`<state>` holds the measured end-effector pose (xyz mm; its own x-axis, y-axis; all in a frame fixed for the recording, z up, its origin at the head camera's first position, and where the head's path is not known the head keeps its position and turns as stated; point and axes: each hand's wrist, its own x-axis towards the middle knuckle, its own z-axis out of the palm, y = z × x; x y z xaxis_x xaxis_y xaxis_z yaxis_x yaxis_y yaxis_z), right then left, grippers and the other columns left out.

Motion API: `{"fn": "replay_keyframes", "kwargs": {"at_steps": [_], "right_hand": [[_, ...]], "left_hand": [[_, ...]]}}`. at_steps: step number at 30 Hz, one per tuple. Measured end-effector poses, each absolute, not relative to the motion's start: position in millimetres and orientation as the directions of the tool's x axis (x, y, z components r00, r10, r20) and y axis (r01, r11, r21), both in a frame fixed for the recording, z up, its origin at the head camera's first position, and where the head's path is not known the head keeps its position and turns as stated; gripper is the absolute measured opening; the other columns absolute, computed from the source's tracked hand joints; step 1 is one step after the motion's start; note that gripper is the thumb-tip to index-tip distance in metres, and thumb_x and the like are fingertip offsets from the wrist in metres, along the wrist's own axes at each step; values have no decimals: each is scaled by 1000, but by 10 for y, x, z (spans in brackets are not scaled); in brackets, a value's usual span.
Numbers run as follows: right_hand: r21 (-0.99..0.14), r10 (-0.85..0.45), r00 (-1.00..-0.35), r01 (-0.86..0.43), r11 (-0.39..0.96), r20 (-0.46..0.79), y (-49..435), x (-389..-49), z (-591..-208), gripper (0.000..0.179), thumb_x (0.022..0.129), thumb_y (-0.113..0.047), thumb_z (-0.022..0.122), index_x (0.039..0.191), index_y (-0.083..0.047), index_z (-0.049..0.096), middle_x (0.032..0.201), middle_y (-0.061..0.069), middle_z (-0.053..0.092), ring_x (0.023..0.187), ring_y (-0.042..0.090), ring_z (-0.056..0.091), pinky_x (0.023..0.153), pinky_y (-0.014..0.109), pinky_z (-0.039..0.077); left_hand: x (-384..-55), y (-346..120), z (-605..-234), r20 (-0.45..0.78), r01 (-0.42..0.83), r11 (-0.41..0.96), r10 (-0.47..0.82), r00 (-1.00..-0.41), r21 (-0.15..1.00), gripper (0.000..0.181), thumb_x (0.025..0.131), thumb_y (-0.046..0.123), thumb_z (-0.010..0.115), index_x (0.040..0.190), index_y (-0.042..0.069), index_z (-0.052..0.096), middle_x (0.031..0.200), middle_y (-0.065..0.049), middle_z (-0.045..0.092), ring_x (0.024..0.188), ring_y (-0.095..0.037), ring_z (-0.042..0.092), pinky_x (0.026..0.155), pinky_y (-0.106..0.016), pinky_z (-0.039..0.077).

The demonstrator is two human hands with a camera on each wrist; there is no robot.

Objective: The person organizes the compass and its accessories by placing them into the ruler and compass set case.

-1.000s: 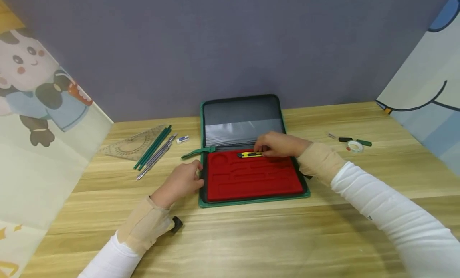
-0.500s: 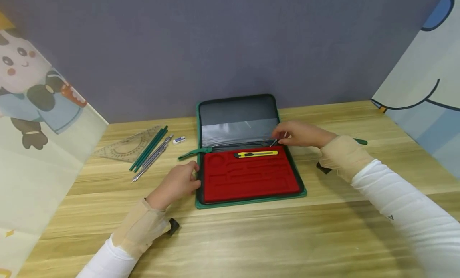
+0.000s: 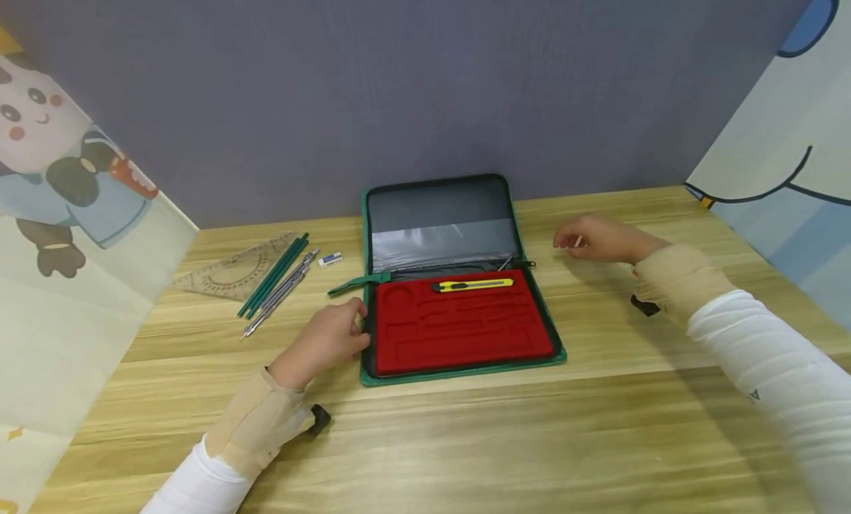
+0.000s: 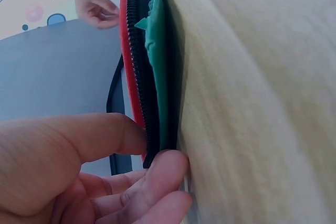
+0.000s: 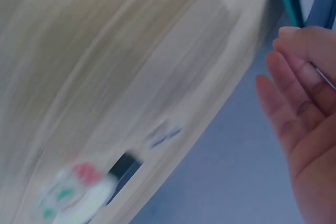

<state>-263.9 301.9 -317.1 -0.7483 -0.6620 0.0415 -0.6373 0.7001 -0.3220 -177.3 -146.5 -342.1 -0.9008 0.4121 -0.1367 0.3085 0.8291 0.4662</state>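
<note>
A green zip case lies unfolded, its dark lid leaning back and a red moulded insert in its base. Along the top of the insert sits a yellow utility knife. My left hand grips the case's left edge; the left wrist view has the thumb over the black zip and fingers beneath the green cover. Right of the case, my right hand hovers over the table, fingers relaxed, with nothing evident in it. A thin silvery piece lies at the case's fold.
To the left lie a clear set square, green pencils, silvery compasses and an eraser. In the right wrist view, a blurred tape roll and a black piece lie on the wood. A grey panel stands behind.
My right hand has let go of the utility knife, leaving it on the insert, and moved right past the case's edge. The left hand keeps its grip on the case.
</note>
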Motion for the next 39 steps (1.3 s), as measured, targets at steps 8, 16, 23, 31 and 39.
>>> {"fn": "replay_keyframes", "kwargs": {"at_steps": [8,16,23,31,39], "right_hand": [[-312,-628,-777,-608,730,47,3293,-2678,-3255,17,80,11,62,93,1,66,91,12,66,82,27,63,72,42,52],[-182,-642,-764,-641,746,62,3470,-2700,-3315,15,78,7,68,89,-2,67,87,7,65,80,26,62,71,41,50],[-197,-580,-814,-562,803,-42,3533,-2649,-3302,19,77,8,67,95,-1,66,94,10,64,88,30,61,74,43,50],[-257,-550,-829,-512,819,-99,3563,-2636,-3317,24,78,11,62,100,3,62,99,14,61,88,30,60,72,41,51],[-260,-532,-843,-497,828,-81,3579,-2647,-3352,22,80,10,61,100,2,61,95,12,59,83,25,58,68,39,49]], "left_hand": [[-1769,-1471,-3435,-126,320,823,421,-898,470,29,84,7,61,111,-2,52,60,2,57,48,-10,53,54,-27,42],[-1772,-1472,-3438,-147,296,829,406,-902,475,30,84,7,62,111,-1,52,61,2,57,48,-9,54,54,-27,43],[-1768,-1467,-3426,-134,304,820,413,-901,485,31,84,7,61,112,-2,52,61,1,57,47,-9,54,53,-27,43],[-1772,-1460,-3424,-151,290,825,406,-901,486,31,85,8,62,113,-2,52,62,1,57,48,-9,54,53,-26,43],[-1778,-1456,-3416,-152,290,830,403,-903,475,31,85,8,62,112,-1,52,61,1,57,48,-9,54,54,-27,43]]}}
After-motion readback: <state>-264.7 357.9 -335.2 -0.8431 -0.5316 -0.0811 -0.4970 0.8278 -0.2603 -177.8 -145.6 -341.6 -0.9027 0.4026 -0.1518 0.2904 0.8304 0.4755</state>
